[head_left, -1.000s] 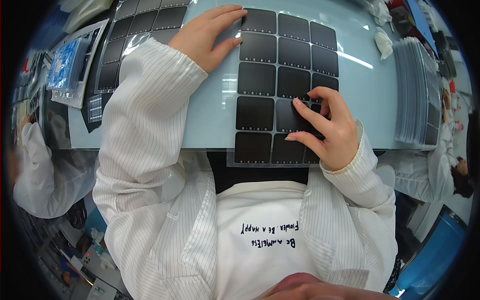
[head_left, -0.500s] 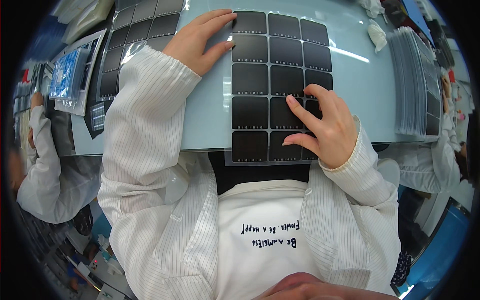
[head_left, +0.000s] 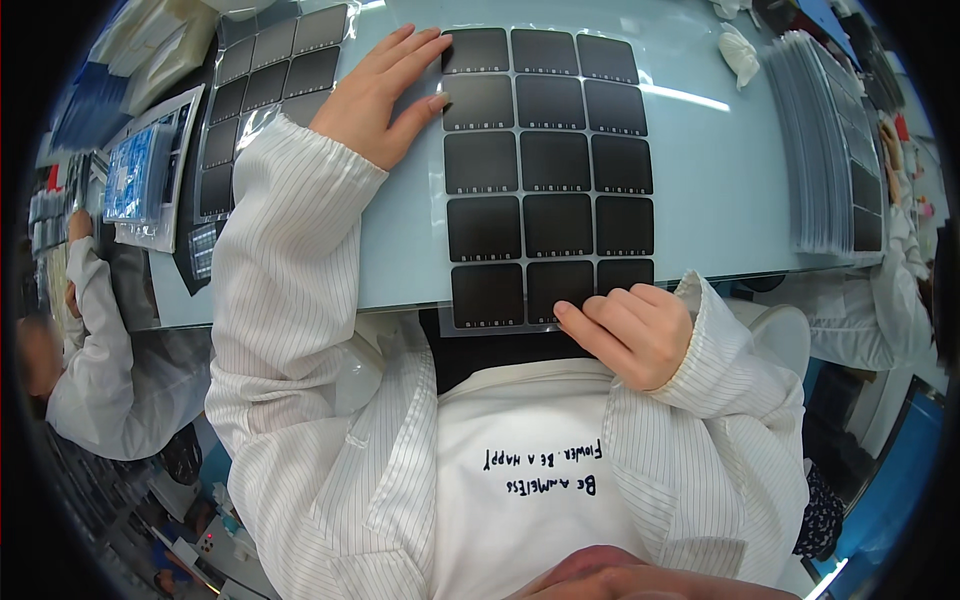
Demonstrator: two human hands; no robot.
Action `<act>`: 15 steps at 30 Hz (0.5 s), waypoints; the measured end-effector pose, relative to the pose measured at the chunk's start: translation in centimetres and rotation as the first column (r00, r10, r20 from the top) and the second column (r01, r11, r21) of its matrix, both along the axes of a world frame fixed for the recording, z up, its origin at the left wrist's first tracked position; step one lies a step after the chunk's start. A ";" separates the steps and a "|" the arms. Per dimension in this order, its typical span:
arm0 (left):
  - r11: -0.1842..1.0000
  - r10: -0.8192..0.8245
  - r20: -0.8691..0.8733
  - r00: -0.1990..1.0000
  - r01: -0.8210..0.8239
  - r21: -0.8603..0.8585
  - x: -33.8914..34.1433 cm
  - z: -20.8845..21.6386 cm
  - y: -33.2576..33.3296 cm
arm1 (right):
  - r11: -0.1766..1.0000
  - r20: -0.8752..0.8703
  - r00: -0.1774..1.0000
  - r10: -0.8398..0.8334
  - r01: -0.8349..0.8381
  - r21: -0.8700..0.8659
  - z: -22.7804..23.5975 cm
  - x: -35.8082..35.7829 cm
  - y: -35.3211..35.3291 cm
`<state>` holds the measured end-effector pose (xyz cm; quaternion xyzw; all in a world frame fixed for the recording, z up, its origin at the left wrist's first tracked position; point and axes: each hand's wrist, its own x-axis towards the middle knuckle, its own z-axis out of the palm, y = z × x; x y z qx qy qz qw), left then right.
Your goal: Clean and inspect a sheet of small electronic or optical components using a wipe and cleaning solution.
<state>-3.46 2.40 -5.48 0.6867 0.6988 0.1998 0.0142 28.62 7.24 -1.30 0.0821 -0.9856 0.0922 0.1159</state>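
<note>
A clear plastic sheet of dark square panels [head_left: 555, 162] lies on the glass-topped table, its near end overhanging the front edge. My left hand [head_left: 383, 97] is open, fingers stretched toward the sheet's far left corner; its fingertips touch the left margin. At the near right corner my right hand [head_left: 640, 335] is closed, with curled fingers over the bottom row of panels and the sheet's near edge. The thumb of that hand is hidden, apparently beneath the sheet.
A similar panel sheet [head_left: 265, 75] lies at the left, partly behind my left arm. Blue-and-white packets [head_left: 135, 175] sit farther left. A tall stack of clear sheets [head_left: 815, 150] stands at the right, with crumpled white tissue [head_left: 738, 55] nearby. Other people work on both sides.
My right hand has moved from the sheet's right-hand panels down to its near edge, and its fingers have curled. My left hand stays at the left margin.
</note>
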 end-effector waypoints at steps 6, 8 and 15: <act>1.000 0.009 -0.111 0.994 -0.007 0.027 -0.2 -0.7 0.4 | 0.999 -0.100 0.995 0.002 -0.005 -0.036 0.1 -0.6 1.4; 1.000 0.015 -0.069 0.998 -0.014 0.017 -0.1 -0.5 0.5 | 0.999 -0.128 0.991 -0.027 0.023 -0.034 0.0 -1.2 1.9; 1.000 0.013 0.016 1.000 -0.012 -0.026 0.0 -0.4 0.9 | 0.921 -0.114 0.964 -0.239 0.188 -0.343 0.2 -1.0 4.1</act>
